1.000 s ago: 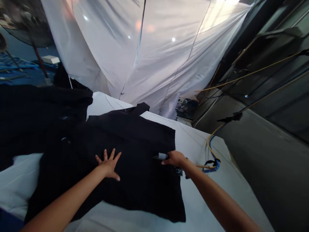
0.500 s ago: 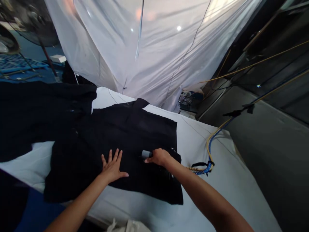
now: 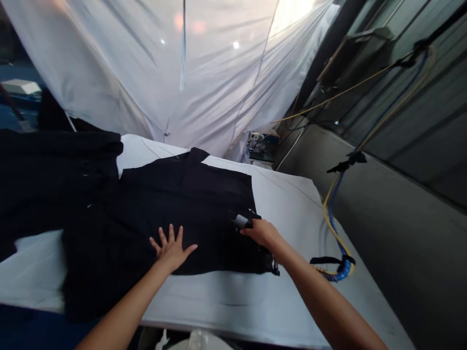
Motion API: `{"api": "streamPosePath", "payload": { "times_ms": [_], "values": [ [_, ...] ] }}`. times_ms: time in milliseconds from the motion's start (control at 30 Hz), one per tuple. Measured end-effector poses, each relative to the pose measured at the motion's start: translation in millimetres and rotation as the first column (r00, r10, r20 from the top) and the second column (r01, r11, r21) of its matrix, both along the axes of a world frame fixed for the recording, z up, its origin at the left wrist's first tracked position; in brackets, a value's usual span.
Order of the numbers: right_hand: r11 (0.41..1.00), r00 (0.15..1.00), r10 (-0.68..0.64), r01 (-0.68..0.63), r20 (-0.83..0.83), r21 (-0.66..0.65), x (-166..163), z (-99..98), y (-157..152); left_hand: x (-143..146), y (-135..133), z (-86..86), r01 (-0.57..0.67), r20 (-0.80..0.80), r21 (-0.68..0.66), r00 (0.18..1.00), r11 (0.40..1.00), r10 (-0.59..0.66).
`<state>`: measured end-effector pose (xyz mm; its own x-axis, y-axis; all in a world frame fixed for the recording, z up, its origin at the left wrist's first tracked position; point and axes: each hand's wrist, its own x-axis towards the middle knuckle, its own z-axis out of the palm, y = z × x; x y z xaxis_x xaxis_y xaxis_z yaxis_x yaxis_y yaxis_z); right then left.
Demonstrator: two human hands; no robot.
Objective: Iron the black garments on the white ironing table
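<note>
A black garment (image 3: 182, 204) lies spread on a white padded table (image 3: 288, 204). My left hand (image 3: 172, 248) rests flat on the garment near its front edge, fingers spread and holding nothing. My right hand (image 3: 263, 232) is closed round the handle of an iron (image 3: 243, 222), which sits on the garment's right edge. Most of the iron is hidden under my hand and wrist.
A yellow and blue hose (image 3: 335, 228) runs from the iron's side up to the right. More dark cloth (image 3: 47, 170) is piled at the left. A white sheet (image 3: 189, 73) hangs behind the table. A grey wall (image 3: 401, 204) stands at the right.
My right hand has slid the iron from mid-garment back toward its right edge. My left hand stayed flat on the cloth. The hose loop shifted right, and the camera view moved.
</note>
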<state>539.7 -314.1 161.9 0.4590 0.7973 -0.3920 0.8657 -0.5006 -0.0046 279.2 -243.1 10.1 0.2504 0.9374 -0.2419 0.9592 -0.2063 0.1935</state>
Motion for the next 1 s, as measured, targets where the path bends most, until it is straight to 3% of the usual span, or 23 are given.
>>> {"api": "streamPosePath", "payload": {
  "times_ms": [133,267,367,433,533,667,800,900,1000],
  "values": [
    [0.992,0.996,-0.086,0.083,-0.031,-0.097,-25,-10.1,-34,1,0,3.0,-0.015,-0.042,-0.033,0.999,0.999,0.013],
    [0.969,0.972,-0.225,0.231,0.068,-0.086,-9,-15.8,-59,12,10,22.9,-0.015,-0.128,-0.108,0.992,0.994,0.001],
    [0.95,0.943,-0.311,0.314,0.117,-0.006,12,-11.5,-70,39,29,41.1,0.227,-0.011,-0.026,0.974,0.974,-0.227],
    [0.943,0.938,-0.333,0.331,0.1,0.034,23,-7.6,-73,67,44,47.0,0.444,0.122,0.046,0.887,0.895,-0.446],
    [0.936,0.935,-0.351,0.349,0.041,0.051,32,-4.7,-76,116,66,43.3,0.576,0.194,0.054,0.795,0.816,-0.574],
    [0.927,0.928,-0.372,0.372,0.002,0.04,38,-6.6,-80,166,84,28.3,0.596,0.152,0.069,0.787,0.8,-0.598],
    [0.93,0.93,-0.367,0.367,-0.021,0.029,48,-9.9,-88,183,82,21.9,0.627,0.095,0.092,0.768,0.773,-0.634],
    [0.935,0.935,-0.354,0.354,-0.026,0.019,57,-12.3,-93,187,81,29.2,0.664,0.082,0.128,0.734,0.737,-0.675],
    [0.936,0.937,-0.35,0.351,-0.012,0.024,66,-13.4,-91,197,91,46.4,0.582,0.08,0.313,0.771,0.751,-0.631]
  ]
}}
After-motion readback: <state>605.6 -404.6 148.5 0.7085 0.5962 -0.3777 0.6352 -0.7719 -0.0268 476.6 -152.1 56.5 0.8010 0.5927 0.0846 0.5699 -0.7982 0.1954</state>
